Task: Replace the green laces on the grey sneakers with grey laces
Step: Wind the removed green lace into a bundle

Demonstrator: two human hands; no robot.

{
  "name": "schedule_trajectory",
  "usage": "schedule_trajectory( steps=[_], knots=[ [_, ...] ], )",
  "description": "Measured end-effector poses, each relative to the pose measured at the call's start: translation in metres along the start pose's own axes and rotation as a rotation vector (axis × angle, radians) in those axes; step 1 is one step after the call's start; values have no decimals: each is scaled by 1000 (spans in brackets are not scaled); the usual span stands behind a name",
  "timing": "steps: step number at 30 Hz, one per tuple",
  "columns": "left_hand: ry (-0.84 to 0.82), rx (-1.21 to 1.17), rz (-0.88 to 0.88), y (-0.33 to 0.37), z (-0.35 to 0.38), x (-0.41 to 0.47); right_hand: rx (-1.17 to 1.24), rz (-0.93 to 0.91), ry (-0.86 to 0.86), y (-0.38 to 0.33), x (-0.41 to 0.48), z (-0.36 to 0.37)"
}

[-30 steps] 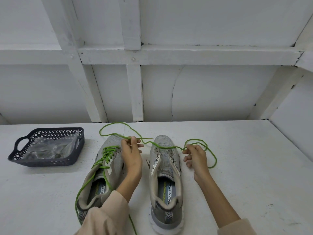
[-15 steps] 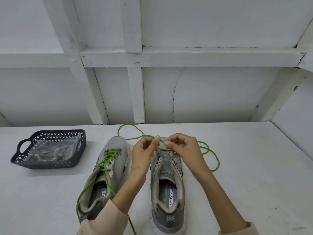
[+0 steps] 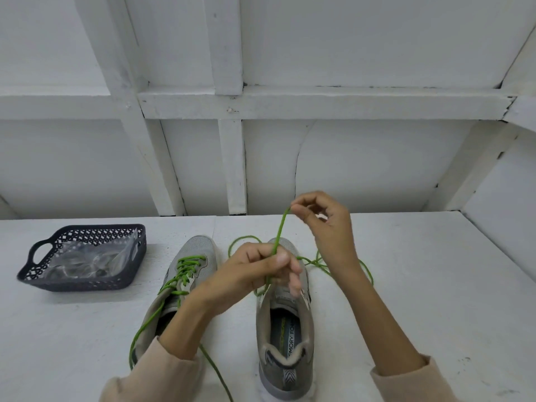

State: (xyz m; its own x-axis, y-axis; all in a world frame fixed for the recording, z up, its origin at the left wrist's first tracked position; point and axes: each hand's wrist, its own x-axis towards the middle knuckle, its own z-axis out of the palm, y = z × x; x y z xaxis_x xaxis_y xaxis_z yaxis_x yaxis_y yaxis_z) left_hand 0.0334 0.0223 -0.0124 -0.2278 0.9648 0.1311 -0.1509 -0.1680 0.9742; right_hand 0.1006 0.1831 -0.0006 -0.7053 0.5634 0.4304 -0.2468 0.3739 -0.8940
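Two grips: both clamped on one loose green lace (image 3: 279, 227), held above the toe of the right sneaker (image 3: 285, 338).
Right grip (image 3: 327, 224): raised, thumb and forefinger pinching the lace's top end, seen against the foot of the back wall (image 3: 362, 169).
Left grip (image 3: 255, 268): lower, fingers curled round the same lace over the right sneaker's toe.
Lace between grips: taut, close to upright, leaning a little right at the top.
Lace slack: loops on the bench (image 3: 435, 285) round the toe and out behind the right forearm.
Right sneaker: eyelets bare, heel toward the near edge, toe toward the wall.
Left sneaker (image 3: 197, 253): just beside it, parallel, with a threaded green lace (image 3: 185, 268) whose ends trail toward the near edge under the left sleeve.
Basket (image 3: 87, 284): dark, far left, apart from the left sneaker, holding a clear plastic bag (image 3: 84, 262); its contents cannot be made out.
Open room: bare bench right of the right forearm up to the side wall, a strip between basket and left sneaker, a band between toes and back wall.
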Motion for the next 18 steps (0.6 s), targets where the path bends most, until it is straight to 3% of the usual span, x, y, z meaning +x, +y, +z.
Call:
schedule_trajectory(
  steps=[2,5,9,14,18],
  knots=[
    [45,-178,107,8,6,3,-59,64,-56,10,-9,8],
    [201,-300,248,13,1,10,-70,144,-276,13,-34,12],
    [284,-34,164,4,-10,13,-75,117,-449,-6,-46,-1],
    [302,106,-75,-1,1,11,-108,-38,-394,-35,-34,-6],
    [302,145,-126,9,9,12,-259,-100,-156,-31,-33,4]
  ],
)
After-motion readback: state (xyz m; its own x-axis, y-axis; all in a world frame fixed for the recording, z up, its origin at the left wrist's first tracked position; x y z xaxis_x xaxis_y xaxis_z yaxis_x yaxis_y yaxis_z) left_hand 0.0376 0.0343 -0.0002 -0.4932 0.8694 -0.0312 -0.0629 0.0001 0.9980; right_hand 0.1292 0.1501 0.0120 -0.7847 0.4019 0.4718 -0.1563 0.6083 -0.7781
